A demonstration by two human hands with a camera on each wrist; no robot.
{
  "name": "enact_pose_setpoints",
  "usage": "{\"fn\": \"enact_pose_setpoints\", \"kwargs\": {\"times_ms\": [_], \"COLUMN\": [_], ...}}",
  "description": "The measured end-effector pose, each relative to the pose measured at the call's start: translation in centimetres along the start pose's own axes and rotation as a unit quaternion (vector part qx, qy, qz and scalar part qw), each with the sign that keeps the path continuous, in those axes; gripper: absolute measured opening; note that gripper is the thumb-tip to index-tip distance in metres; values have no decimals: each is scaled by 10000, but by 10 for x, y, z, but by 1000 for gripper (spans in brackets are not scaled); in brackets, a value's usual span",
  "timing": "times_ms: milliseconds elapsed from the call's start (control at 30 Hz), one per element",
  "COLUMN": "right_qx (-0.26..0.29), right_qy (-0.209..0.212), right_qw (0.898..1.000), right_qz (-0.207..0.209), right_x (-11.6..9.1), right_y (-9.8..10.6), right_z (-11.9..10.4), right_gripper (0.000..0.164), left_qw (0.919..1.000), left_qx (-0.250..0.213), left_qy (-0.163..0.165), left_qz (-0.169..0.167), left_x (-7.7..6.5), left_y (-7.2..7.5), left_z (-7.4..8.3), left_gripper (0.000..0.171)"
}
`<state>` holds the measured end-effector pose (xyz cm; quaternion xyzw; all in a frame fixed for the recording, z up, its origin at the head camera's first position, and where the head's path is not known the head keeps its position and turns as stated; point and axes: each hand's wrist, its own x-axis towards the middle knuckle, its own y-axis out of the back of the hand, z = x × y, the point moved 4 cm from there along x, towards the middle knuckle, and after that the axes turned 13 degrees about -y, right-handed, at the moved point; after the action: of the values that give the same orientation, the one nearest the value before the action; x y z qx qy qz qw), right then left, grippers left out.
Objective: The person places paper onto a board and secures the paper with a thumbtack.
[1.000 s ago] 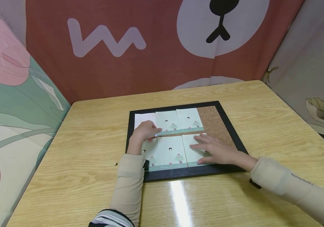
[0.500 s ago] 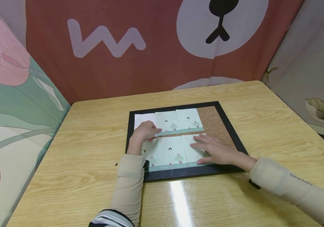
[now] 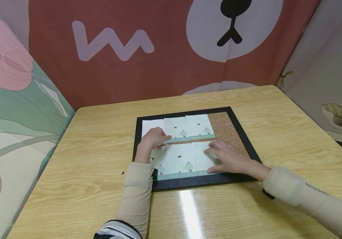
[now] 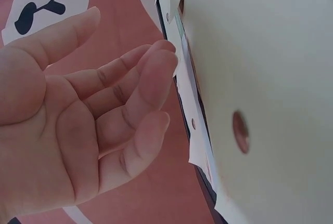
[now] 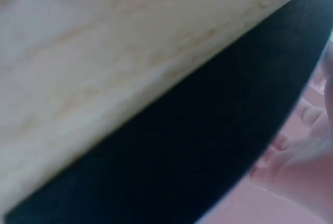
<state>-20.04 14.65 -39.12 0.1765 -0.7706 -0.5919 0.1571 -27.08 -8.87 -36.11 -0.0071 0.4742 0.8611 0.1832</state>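
A cork board (image 3: pixel 229 127) with a black frame lies on the table, bearing two rows of pale sheets printed with small trees. My left hand (image 3: pixel 153 136) lies over the upper left sheet (image 3: pixel 151 123). In the left wrist view, the fingers of that left hand (image 4: pixel 114 99) curve loosely with nothing between them, fingertips close to the sheets. My right hand (image 3: pixel 232 160) is over the lower right sheet (image 3: pixel 200 154), its thumb and fingers spread apart and slightly bent; the palm side is hidden. Round metal thumbtacks, one at the lower middle sheet (image 3: pixel 179 157), sit in several sheets.
A loose thumbtack (image 3: pixel 122 172) lies on the wooden table (image 3: pixel 99 142), left of the board. Bare cork shows along the board's right side. A printed red cloth (image 3: pixel 129 76) hangs behind the table. The black frame edge (image 5: pixel 171 135) fills much of the right wrist view.
The right hand's upper fingers have drawn back to the right and bent more over the lower right sheet. The left hand has barely moved.
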Motion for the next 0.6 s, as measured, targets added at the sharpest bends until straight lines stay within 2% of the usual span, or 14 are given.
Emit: {"fn": "enact_pose_setpoints", "kwargs": {"times_ms": [300, 600], "right_qx": [-56, 315], "right_qy": [353, 9], "right_qw": [9987, 9968], "right_qz": [-358, -741], "right_x": [1, 0], "right_y": [8, 9], "right_z": [2, 10], "right_gripper": [59, 61], "left_qw": [9999, 9996], "left_qx": [95, 109], "left_qy": [-36, -270], "left_qz": [17, 38], "left_x": [-3, -16], "left_y": [6, 23], "left_z": [0, 0], "left_gripper": [35, 37]}}
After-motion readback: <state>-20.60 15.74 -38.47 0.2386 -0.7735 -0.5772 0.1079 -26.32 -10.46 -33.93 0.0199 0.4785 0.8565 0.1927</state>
